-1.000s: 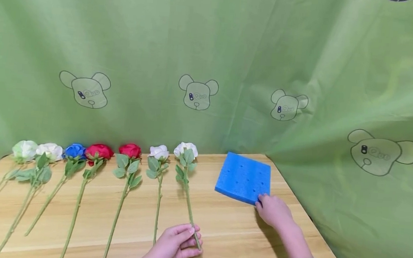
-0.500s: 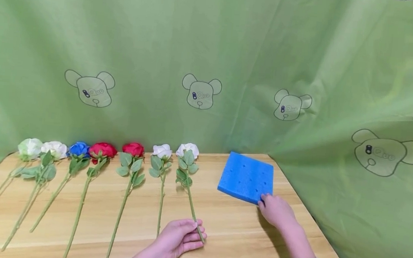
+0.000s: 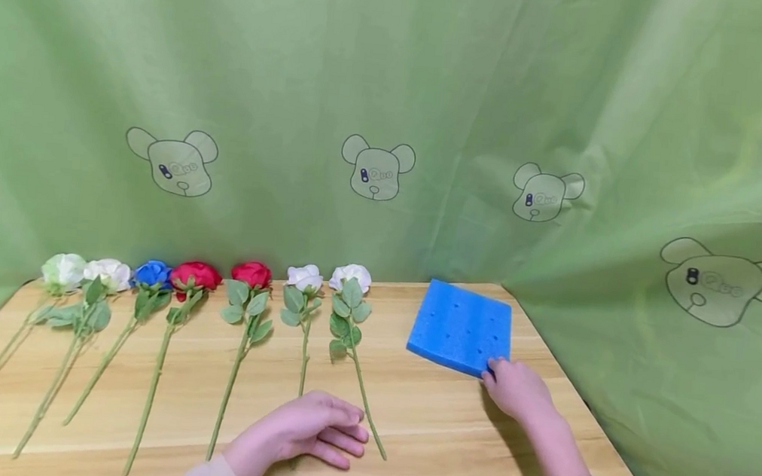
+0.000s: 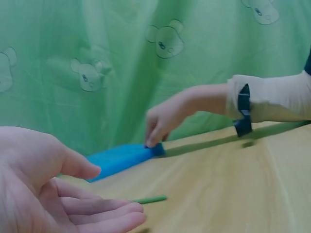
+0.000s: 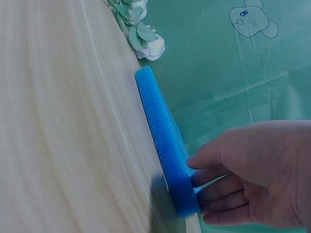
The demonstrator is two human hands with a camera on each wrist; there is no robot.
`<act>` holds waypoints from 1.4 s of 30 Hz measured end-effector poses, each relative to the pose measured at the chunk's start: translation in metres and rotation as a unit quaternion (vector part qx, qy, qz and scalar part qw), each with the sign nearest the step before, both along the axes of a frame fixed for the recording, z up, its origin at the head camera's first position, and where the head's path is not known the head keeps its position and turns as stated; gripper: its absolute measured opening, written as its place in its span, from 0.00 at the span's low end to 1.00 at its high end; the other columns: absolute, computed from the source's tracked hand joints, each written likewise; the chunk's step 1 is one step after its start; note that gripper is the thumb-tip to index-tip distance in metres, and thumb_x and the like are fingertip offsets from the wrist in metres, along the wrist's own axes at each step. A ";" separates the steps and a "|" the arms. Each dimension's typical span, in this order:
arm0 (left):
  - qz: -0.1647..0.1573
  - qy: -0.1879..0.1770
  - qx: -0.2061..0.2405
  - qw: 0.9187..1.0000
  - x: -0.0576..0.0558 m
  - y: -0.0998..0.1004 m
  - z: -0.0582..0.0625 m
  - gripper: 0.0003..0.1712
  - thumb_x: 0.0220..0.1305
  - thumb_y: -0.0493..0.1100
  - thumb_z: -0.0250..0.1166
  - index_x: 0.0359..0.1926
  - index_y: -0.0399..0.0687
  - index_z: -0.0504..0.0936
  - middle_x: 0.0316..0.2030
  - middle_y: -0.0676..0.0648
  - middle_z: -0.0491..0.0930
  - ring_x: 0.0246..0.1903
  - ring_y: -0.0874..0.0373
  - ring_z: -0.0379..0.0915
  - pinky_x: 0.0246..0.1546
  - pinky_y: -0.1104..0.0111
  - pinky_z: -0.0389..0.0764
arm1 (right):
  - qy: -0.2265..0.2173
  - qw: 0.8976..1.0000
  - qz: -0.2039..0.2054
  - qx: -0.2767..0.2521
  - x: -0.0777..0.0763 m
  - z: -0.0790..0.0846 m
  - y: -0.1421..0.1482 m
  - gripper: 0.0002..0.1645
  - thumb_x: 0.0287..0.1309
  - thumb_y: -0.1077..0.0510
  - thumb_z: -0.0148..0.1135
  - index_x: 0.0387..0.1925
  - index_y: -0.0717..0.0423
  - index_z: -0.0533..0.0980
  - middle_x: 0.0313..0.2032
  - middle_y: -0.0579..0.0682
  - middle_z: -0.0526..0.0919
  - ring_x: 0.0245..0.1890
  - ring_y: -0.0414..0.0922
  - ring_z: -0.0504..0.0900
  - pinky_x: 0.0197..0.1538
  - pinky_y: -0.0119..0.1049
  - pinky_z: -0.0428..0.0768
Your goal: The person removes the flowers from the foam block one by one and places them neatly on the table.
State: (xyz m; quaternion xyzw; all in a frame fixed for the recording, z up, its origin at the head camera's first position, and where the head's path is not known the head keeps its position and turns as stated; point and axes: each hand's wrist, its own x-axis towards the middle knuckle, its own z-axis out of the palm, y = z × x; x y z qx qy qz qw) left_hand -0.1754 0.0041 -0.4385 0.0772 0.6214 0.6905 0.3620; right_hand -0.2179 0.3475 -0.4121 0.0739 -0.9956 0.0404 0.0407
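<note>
My left hand [image 3: 326, 433] lies with fingers extended beside the stem of a white rose [image 3: 351, 277]; its palm is bare in the left wrist view. The green stem tip [image 4: 150, 199] shows beyond those fingers. At the near right corner of a flat blue foam block [image 3: 458, 324], my right hand [image 3: 519, 390] holds the edge between thumb and fingers. Small holes dot the foam's top. In the right wrist view the tips of some fingers are hidden behind the foam block [image 5: 167, 145].
Left of the white rose lie another white rose [image 3: 304, 277], two red roses [image 3: 251, 274], a blue rose [image 3: 152, 274], a white rose [image 3: 108, 274] and a pale green-white rose [image 3: 63, 271]. They rest on a wooden table [image 3: 431, 439]. A green curtain [image 3: 433, 106] surrounds its far and right sides.
My left hand has let go of the white rose's stem, its fingers straightening as it drew slightly left. The stem now lies free. My right hand stays on the foam corner; the view shifted slightly.
</note>
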 end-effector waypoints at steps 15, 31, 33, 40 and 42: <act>-0.035 0.146 -0.048 0.988 -0.024 -0.071 0.060 0.34 0.73 0.58 0.51 0.71 0.43 0.64 0.66 0.38 0.70 0.67 0.39 0.65 0.65 0.45 0.71 | -0.003 0.999 -0.030 -0.032 -0.010 0.002 0.000 0.14 0.65 0.57 0.55 0.25 0.60 0.75 0.23 0.55 0.78 0.24 0.50 0.77 0.26 0.48 0.77; 0.067 0.333 -0.299 0.892 -0.017 -0.186 0.098 0.40 0.70 0.59 0.55 0.76 0.57 0.51 0.76 0.36 0.48 0.72 0.29 0.42 0.64 0.27 0.50 | -0.085 0.981 -0.115 -0.130 -0.041 0.030 -0.021 0.35 0.72 0.45 0.43 0.61 0.75 0.67 0.59 0.76 0.71 0.58 0.71 0.72 0.59 0.63 0.75; 0.094 0.345 -0.319 0.877 -0.021 -0.199 0.096 0.42 0.71 0.59 0.54 0.77 0.56 0.48 0.76 0.35 0.45 0.72 0.27 0.40 0.63 0.26 0.50 | -0.071 0.982 -0.093 -0.149 -0.044 0.035 -0.034 0.39 0.73 0.41 0.40 0.66 0.73 0.62 0.65 0.74 0.66 0.64 0.71 0.64 0.65 0.64 0.69; 0.178 0.387 -0.425 0.799 -0.040 -0.202 0.077 0.47 0.69 0.66 0.51 0.77 0.50 0.44 0.75 0.29 0.35 0.71 0.23 0.31 0.63 0.25 0.41 | 0.017 0.980 0.003 -0.199 -0.051 0.047 -0.090 0.43 0.72 0.33 0.38 0.74 0.58 0.55 0.73 0.62 0.59 0.73 0.62 0.56 0.73 0.61 0.59; 0.188 0.399 -0.477 0.760 -0.043 -0.195 0.067 0.49 0.67 0.70 0.49 0.77 0.50 0.44 0.75 0.29 0.35 0.72 0.24 0.29 0.63 0.24 0.37 | 0.036 0.983 0.022 -0.177 -0.051 0.044 -0.105 0.45 0.70 0.30 0.37 0.75 0.54 0.52 0.75 0.59 0.54 0.75 0.59 0.52 0.74 0.60 0.57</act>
